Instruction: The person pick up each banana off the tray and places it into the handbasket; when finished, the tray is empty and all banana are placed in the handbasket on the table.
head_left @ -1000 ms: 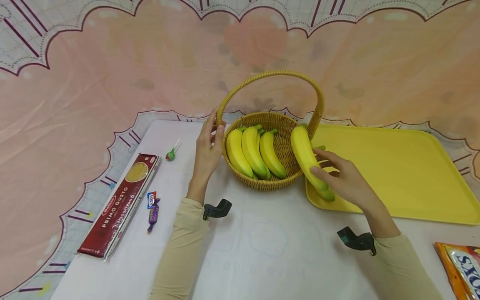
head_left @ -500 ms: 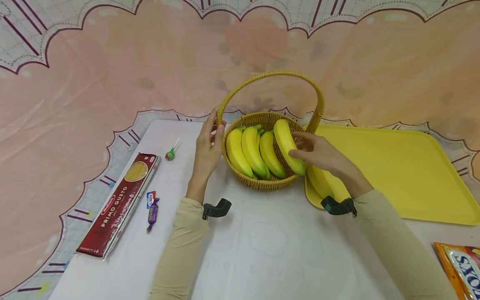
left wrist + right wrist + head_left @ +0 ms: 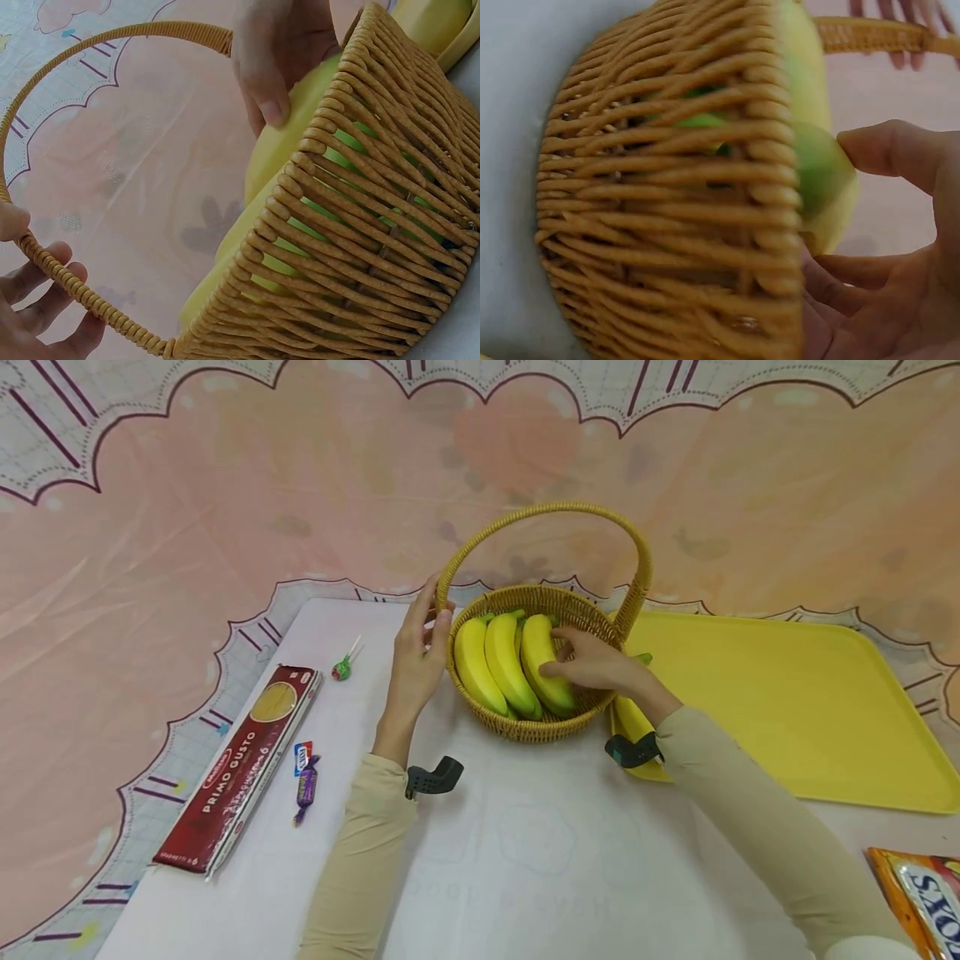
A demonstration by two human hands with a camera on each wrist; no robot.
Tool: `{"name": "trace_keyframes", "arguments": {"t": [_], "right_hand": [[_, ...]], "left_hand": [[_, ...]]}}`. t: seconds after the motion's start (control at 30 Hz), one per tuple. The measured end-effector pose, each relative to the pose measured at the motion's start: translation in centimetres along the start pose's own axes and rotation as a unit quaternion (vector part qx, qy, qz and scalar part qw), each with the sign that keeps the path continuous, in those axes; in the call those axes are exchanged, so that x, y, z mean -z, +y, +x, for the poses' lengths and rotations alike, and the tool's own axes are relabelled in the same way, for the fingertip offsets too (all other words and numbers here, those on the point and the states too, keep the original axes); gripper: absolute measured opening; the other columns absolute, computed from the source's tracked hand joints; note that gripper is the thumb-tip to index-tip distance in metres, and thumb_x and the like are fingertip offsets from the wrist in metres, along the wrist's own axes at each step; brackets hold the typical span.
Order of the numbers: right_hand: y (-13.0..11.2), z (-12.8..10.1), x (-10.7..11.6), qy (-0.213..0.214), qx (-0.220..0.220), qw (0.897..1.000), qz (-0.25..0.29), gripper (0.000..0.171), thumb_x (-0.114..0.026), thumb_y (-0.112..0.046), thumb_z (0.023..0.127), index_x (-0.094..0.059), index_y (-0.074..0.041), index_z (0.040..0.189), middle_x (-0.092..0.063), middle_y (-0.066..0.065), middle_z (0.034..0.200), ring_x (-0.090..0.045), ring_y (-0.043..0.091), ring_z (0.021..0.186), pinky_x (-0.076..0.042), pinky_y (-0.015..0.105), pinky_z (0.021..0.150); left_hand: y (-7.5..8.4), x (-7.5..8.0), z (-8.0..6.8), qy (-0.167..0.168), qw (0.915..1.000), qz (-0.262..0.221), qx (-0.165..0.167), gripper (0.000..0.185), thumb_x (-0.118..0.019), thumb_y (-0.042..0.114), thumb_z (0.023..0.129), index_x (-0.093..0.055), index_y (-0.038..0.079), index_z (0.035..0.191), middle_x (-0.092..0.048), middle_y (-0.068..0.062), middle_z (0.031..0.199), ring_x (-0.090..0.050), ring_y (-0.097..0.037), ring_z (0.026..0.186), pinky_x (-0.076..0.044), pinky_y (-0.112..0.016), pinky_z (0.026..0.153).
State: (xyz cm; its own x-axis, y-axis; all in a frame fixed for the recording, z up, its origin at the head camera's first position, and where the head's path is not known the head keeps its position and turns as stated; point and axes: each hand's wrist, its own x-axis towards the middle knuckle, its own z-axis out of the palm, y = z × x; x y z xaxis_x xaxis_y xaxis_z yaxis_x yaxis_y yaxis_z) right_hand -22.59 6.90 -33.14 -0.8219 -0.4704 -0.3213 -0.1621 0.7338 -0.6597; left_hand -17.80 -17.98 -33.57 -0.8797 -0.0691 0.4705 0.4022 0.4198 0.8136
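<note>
A wicker basket (image 3: 528, 729) with a tall handle (image 3: 557, 507) stands at the middle of the table. My left hand (image 3: 417, 662) grips the handle's left base; in the left wrist view, its thumb and fingers lie on opposite sides of the handle (image 3: 75, 285). Inside the basket, my right hand (image 3: 596, 664) pinches a banana (image 3: 542, 652) between thumb and fingers. The right wrist view has this banana's green tip (image 3: 821, 169) at the rim. Left of it lie more bananas (image 3: 507, 664), side by side. My right wrist partly hides another banana (image 3: 633, 718) on the yellow tray (image 3: 795, 710).
On the left of the white table lie a red spaghetti pack (image 3: 240, 768), a green lollipop (image 3: 342, 670) and small wrapped candies (image 3: 306, 785). An orange snack bag (image 3: 918, 893) sits at the right front. A patterned cloth (image 3: 337, 485) hangs behind.
My right hand has carried the banana leftward from above the tray, over the rim and down into the basket beside the others. The left hand has stayed at the handle.
</note>
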Motion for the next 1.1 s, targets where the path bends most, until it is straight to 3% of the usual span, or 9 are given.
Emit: {"name": "trace_keyframes", "arguments": {"t": [0.43,0.73,0.87,0.97,1.1], "right_hand": [[-0.2,0.5,-1.1,0.029,0.029,0.999,-0.022,0.083,-0.061,-0.042,0.088,-0.018,-0.003,0.149,-0.054,0.014,0.112,-0.054,0.024,0.093,-0.046,0.033,0.078],[1.6,-1.2,-0.6,0.09,0.042,0.995,0.013,0.066,-0.055,-0.041,0.093,-0.029,-0.01,0.147,-0.057,0.012,0.117,-0.059,0.025,0.095,-0.047,0.033,0.074],[2.4,-2.4,-0.7,0.147,0.069,0.985,0.057,0.051,-0.053,-0.034,0.096,-0.041,-0.012,0.14,-0.057,0.012,0.115,-0.057,0.025,0.096,-0.047,0.034,0.073],[3.2,-3.8,-0.7,0.199,0.085,0.973,0.077,0.041,-0.05,-0.03,0.097,-0.048,-0.011,0.133,-0.057,0.011,0.112,-0.056,0.025,0.099,-0.046,0.035,0.079],[4.5,-5.8,-0.6,0.24,0.083,0.963,0.095,0.038,-0.048,-0.028,0.098,-0.05,-0.007,0.13,-0.056,0.013,0.115,-0.056,0.026,0.103,-0.047,0.034,0.084]], "left_hand": [[0.1,-0.2,0.1,-0.003,0.9999,0.012,-0.005,0.046,-0.042,0.027,0.101,-0.034,0.023,0.146,-0.058,-0.011,0.12,-0.055,-0.022,0.111,-0.05,-0.039,0.093],[-0.1,-0.2,0.1,-0.001,1.0,0.004,0.003,0.046,-0.042,0.028,0.101,-0.034,0.023,0.146,-0.057,-0.012,0.12,-0.054,-0.023,0.112,-0.049,-0.04,0.096],[-0.1,-0.1,0.0,0.007,1.0,-0.005,-0.003,0.046,-0.043,0.026,0.101,-0.035,0.024,0.146,-0.058,-0.012,0.119,-0.055,-0.023,0.11,-0.05,-0.042,0.094],[-0.1,-0.2,0.1,0.009,0.9999,-0.007,-0.007,0.046,-0.044,0.024,0.101,-0.036,0.022,0.146,-0.058,-0.012,0.118,-0.055,-0.024,0.109,-0.05,-0.041,0.093],[0.0,-0.3,0.1,0.011,0.9999,-0.011,-0.003,0.047,-0.044,0.019,0.101,-0.035,0.017,0.146,-0.058,-0.016,0.119,-0.055,-0.027,0.109,-0.05,-0.043,0.093]]}}
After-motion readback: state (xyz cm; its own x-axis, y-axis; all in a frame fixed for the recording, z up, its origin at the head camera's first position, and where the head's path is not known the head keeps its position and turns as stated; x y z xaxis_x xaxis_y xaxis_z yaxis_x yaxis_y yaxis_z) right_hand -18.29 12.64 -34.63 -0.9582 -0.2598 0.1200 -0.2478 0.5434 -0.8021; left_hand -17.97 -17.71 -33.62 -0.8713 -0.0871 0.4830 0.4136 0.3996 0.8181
